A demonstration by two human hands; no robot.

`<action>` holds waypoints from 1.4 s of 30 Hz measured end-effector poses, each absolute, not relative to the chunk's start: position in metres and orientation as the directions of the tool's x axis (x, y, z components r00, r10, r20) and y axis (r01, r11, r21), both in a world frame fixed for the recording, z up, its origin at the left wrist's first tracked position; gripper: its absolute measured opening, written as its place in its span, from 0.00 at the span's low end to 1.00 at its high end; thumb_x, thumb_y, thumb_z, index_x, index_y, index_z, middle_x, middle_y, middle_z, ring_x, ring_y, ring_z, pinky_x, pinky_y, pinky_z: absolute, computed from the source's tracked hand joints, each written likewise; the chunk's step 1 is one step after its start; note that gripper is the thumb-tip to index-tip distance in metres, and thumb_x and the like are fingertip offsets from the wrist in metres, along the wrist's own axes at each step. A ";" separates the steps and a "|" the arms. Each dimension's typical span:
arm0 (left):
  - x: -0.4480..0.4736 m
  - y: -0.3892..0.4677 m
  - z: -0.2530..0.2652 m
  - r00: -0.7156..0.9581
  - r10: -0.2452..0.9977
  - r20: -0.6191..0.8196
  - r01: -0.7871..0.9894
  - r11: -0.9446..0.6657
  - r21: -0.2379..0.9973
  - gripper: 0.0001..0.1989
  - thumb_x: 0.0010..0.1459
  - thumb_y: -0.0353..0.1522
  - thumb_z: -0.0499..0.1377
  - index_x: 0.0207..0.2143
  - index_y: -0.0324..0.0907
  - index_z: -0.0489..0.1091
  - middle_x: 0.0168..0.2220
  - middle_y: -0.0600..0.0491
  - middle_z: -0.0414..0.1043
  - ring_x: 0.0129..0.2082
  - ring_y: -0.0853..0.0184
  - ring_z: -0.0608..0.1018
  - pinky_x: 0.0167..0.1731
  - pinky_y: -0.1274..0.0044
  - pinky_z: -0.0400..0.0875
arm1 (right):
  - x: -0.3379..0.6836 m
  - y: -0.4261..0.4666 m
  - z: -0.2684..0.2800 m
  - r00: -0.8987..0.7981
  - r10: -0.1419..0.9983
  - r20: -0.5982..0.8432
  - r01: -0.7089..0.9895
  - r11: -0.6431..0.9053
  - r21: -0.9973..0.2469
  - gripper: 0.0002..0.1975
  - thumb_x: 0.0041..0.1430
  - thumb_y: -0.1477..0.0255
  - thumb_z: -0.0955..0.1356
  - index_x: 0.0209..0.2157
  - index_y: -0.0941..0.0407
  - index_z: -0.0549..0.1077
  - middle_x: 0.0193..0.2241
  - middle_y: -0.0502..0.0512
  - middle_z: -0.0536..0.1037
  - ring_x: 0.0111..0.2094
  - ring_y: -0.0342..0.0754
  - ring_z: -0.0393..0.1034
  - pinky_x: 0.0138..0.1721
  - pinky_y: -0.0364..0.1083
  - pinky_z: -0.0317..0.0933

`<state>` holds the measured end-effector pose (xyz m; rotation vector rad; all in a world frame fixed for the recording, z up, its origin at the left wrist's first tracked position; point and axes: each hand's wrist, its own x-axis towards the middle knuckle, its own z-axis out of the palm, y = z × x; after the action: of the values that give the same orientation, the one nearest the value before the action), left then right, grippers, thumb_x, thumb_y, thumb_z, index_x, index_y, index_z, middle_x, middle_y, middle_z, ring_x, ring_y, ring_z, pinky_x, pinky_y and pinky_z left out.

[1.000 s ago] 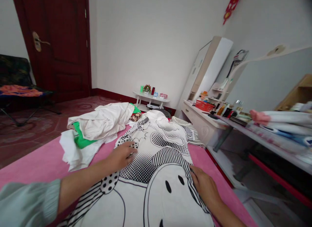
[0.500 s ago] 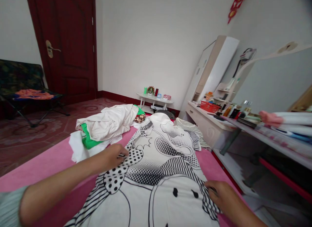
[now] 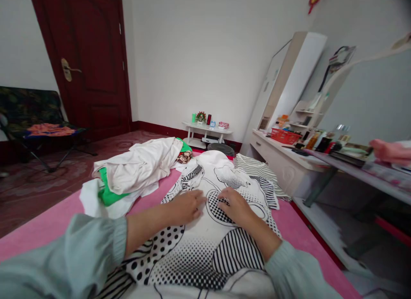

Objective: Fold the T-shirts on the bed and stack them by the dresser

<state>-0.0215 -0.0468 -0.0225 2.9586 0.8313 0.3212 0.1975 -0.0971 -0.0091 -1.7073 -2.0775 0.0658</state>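
A long white dress-like garment (image 3: 198, 252) with black dots, stripes and line drawings lies spread on the pink bed cover (image 3: 290, 230). My left hand (image 3: 189, 206) rests on its upper part, left of the middle, fingers slightly bent and apart. Close by, my right hand (image 3: 236, 207) touches the dotted oval of the print with its fingers spread. Neither hand grips anything. At the garment's far right, a striped sleeve (image 3: 269, 192) lies flat. Its near end runs out of view at the bottom.
A heap of white and green clothes (image 3: 138, 166) lies left of the garment. A striped cloth (image 3: 257, 165) is at the far right. A dressing table (image 3: 282, 159) with a red basket (image 3: 284, 136) and bottles stands along the right side. A folding chair (image 3: 32, 115) is at left.
Both hands have left the garment's side edges and moved inward and farther up, now close together on it. The fingers have opened. The camera view has shifted slightly.
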 end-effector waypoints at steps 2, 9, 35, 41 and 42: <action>-0.009 -0.032 -0.038 0.848 0.489 0.202 0.484 -0.872 0.076 0.23 0.62 0.38 0.50 0.59 0.44 0.58 0.59 0.44 0.59 0.58 0.58 0.65 0.56 0.68 0.61 | 0.198 -0.081 -0.036 -0.101 0.907 0.408 0.895 0.262 -0.362 0.08 0.54 0.77 0.67 0.37 0.56 0.75 0.40 0.57 0.74 0.45 0.51 0.66 0.49 0.50 0.58; -0.007 0.029 -0.049 0.634 0.692 0.346 0.746 -0.665 -0.037 0.18 0.62 0.36 0.50 0.53 0.45 0.66 0.62 0.45 0.55 0.61 0.55 0.59 0.57 0.63 0.57 | 0.214 -0.071 -0.064 -0.049 0.864 0.501 0.798 0.335 -0.500 0.09 0.54 0.79 0.66 0.36 0.53 0.75 0.39 0.54 0.74 0.44 0.50 0.66 0.49 0.50 0.58; -0.007 0.070 -0.030 0.822 0.504 0.265 0.556 -0.811 -0.182 0.17 0.59 0.26 0.48 0.47 0.39 0.71 0.58 0.46 0.63 0.62 0.61 0.58 0.61 0.68 0.49 | 0.217 -0.071 -0.062 0.009 0.888 0.460 0.749 0.299 -0.592 0.10 0.54 0.79 0.65 0.34 0.53 0.75 0.40 0.53 0.73 0.45 0.49 0.66 0.50 0.50 0.57; -0.001 0.090 -0.061 0.694 0.643 0.322 0.685 -0.728 -0.023 0.24 0.65 0.38 0.46 0.59 0.37 0.58 0.60 0.40 0.58 0.60 0.58 0.61 0.59 0.64 0.55 | 0.217 -0.070 -0.061 0.014 0.894 0.449 0.744 0.290 -0.601 0.10 0.54 0.78 0.65 0.34 0.52 0.75 0.41 0.53 0.73 0.46 0.48 0.66 0.50 0.50 0.57; 0.000 0.095 -0.063 0.652 0.678 0.340 0.721 -0.693 -0.001 0.24 0.64 0.39 0.47 0.59 0.37 0.58 0.61 0.40 0.56 0.61 0.58 0.60 0.59 0.64 0.54 | 0.217 -0.070 -0.061 0.016 0.894 0.448 0.745 0.288 -0.602 0.10 0.54 0.78 0.65 0.34 0.52 0.75 0.41 0.53 0.73 0.46 0.48 0.66 0.51 0.50 0.57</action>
<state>-0.0004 0.0952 -0.0631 2.9778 1.2680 0.5208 0.2168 -0.0700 -0.0613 -1.4901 -1.7575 0.2355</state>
